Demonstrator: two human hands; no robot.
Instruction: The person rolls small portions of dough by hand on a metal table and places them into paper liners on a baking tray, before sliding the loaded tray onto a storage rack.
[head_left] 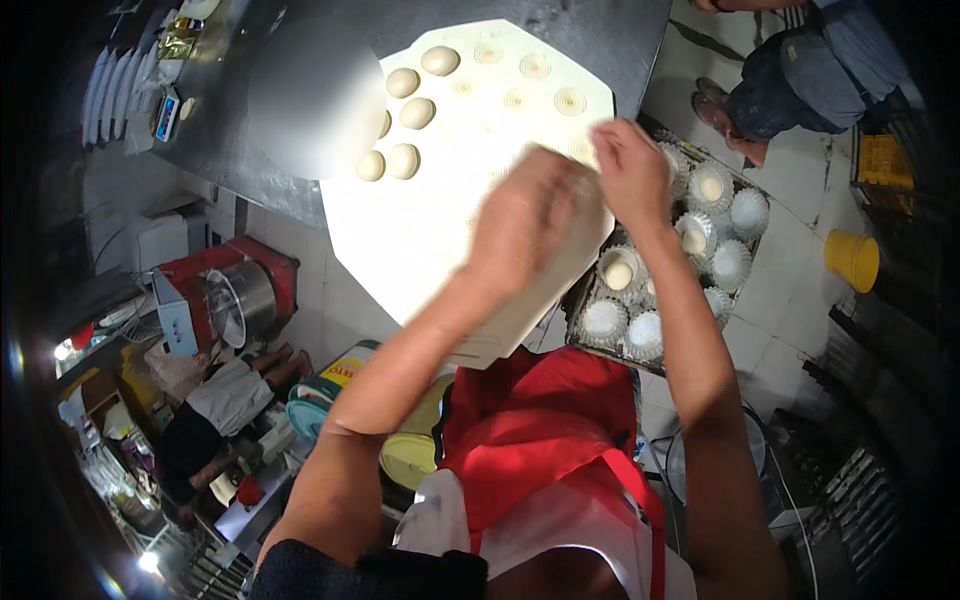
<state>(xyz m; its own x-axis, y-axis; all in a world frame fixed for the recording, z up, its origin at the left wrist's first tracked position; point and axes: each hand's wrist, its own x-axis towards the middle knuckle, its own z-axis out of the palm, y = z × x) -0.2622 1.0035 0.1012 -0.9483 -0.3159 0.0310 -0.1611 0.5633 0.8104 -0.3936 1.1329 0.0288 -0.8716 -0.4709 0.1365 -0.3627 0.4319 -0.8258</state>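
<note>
Head view: one pale board, many-sided, marked with ring patterns, lying on a dark metal worktable and reaching past its near edge toward the wearer, presumably to keep its surface within easy reach; long axis running away from the wearer. Dough balls, six visible, one partly hidden, grouped at the board's far left, apparently spaced so they do not stick; mostly round, pointing no way, the farthest slightly oval with its long axis roughly crosswise. Left hand, motion-blurred, fingers curled in over the board; whether anything is inside, cannot tell. Right hand, at the board's right edge, fingers bent and drawn close together; contents, if any, cannot be told. Dark tray, beside the board at right, bearing fluted cups, several with a dough piece inside, likely set so each stays separate.
</note>
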